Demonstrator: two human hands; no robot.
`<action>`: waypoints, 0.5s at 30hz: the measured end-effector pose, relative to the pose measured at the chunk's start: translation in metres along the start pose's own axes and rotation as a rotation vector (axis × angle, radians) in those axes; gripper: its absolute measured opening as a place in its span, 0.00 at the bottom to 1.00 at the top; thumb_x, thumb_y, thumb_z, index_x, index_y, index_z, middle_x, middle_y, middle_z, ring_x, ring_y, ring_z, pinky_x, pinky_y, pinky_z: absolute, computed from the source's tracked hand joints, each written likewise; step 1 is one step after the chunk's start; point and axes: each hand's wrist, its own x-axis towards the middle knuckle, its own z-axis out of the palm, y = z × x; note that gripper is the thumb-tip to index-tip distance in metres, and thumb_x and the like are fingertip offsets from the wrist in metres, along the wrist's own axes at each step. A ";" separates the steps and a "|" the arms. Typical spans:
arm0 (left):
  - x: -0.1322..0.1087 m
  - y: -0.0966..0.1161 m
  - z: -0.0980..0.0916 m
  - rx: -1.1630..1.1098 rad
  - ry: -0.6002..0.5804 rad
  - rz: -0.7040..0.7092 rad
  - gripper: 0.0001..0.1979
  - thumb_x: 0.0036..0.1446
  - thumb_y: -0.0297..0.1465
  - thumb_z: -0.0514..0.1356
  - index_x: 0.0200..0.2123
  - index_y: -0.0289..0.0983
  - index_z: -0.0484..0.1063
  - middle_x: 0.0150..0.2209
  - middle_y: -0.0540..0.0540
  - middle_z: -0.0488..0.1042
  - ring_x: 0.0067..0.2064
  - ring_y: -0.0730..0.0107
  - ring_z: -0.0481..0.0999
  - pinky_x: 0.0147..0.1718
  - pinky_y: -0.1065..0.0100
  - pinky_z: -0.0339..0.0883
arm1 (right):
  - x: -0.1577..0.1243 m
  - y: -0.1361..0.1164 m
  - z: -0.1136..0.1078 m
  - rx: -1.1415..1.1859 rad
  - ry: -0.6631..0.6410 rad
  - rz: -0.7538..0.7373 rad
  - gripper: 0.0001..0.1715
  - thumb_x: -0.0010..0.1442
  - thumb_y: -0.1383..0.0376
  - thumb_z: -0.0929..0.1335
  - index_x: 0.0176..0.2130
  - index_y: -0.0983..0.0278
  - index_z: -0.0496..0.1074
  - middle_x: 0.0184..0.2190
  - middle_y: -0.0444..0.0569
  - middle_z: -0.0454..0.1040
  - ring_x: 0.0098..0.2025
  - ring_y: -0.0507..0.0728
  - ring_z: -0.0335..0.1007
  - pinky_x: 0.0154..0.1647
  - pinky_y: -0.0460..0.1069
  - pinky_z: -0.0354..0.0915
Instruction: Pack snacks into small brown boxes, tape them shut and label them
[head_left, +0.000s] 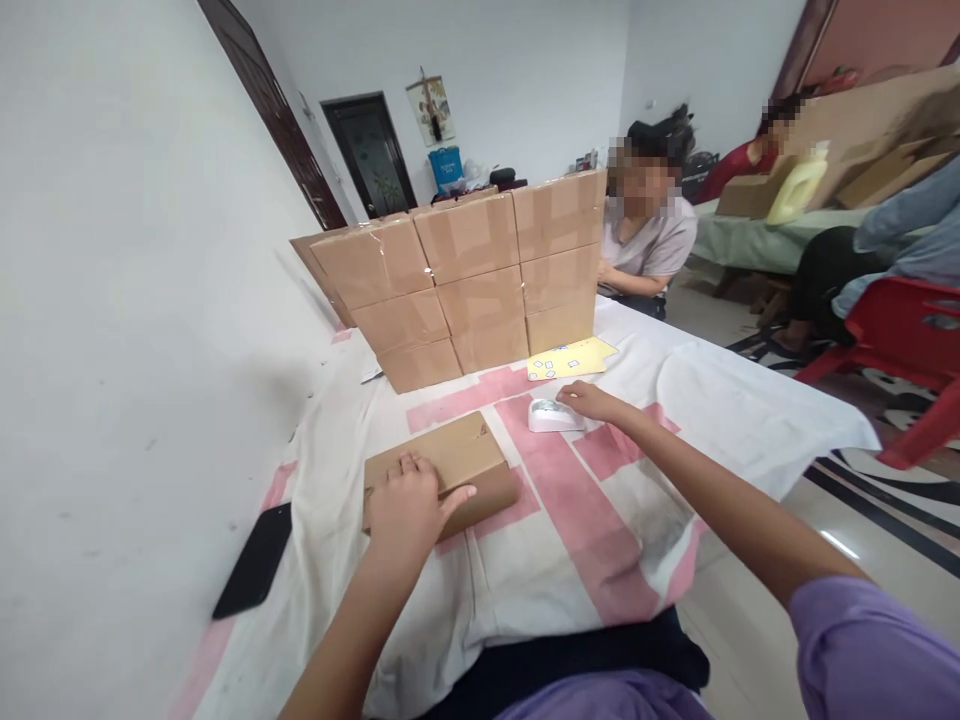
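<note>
A small closed cardboard box (457, 445) lies on the cloth-covered table in front of me. My left hand (409, 500) rests palm down on its top, fingers laid over the lid and thumb stretched out toward the near side. To the right of the box sits a white tape dispenser (555, 417). My right hand (589, 400) is at the dispenser's upper right end, its thumb and forefinger pinched together. Whatever is between those fingertips is too small to make out. Just behind the dispenser is a yellow sheet (574, 360) with small blue-outlined marks.
Stacked taped cardboard boxes (480, 285) form a wall across the table's far side. A black phone (253, 562) lies at the left edge by the white wall. One person (652, 235) sits behind the stack; others are farther right, near a red chair (900, 350).
</note>
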 end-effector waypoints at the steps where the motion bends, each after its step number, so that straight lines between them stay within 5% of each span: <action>1: 0.002 0.006 -0.003 -0.027 0.032 0.012 0.32 0.57 0.55 0.61 0.47 0.31 0.77 0.50 0.22 0.77 0.55 0.31 0.75 0.52 0.41 0.67 | 0.008 0.003 0.000 -0.011 -0.040 0.002 0.16 0.66 0.61 0.64 0.39 0.66 0.78 0.45 0.59 0.77 0.47 0.64 0.71 0.48 0.54 0.64; 5: 0.007 0.059 0.005 -0.345 0.285 0.256 0.16 0.66 0.40 0.56 0.53 0.45 0.75 0.57 0.37 0.75 0.66 0.41 0.65 0.66 0.37 0.50 | 0.027 0.000 -0.001 -0.035 -0.137 0.014 0.15 0.59 0.60 0.69 0.25 0.65 0.72 0.32 0.54 0.76 0.37 0.60 0.71 0.38 0.50 0.63; 8: 0.020 0.128 0.045 -0.609 0.278 0.502 0.17 0.67 0.33 0.54 0.57 0.51 0.71 0.62 0.43 0.71 0.67 0.50 0.65 0.65 0.44 0.56 | 0.031 -0.006 -0.006 -0.014 -0.214 0.031 0.15 0.51 0.62 0.73 0.20 0.64 0.68 0.27 0.51 0.73 0.34 0.58 0.69 0.34 0.49 0.62; 12: 0.066 0.195 0.106 -0.832 0.185 0.207 0.45 0.54 0.34 0.69 0.70 0.44 0.50 0.72 0.31 0.50 0.73 0.36 0.47 0.67 0.36 0.49 | 0.033 -0.010 -0.015 0.079 -0.310 0.071 0.14 0.50 0.61 0.74 0.22 0.65 0.70 0.26 0.49 0.73 0.30 0.55 0.68 0.31 0.49 0.63; 15: 0.098 0.198 0.132 -0.891 0.136 0.136 0.43 0.55 0.29 0.68 0.69 0.41 0.49 0.68 0.29 0.59 0.70 0.41 0.57 0.64 0.42 0.56 | 0.034 -0.005 -0.025 0.144 -0.353 0.121 0.16 0.51 0.56 0.74 0.25 0.65 0.72 0.27 0.50 0.74 0.30 0.55 0.70 0.31 0.49 0.65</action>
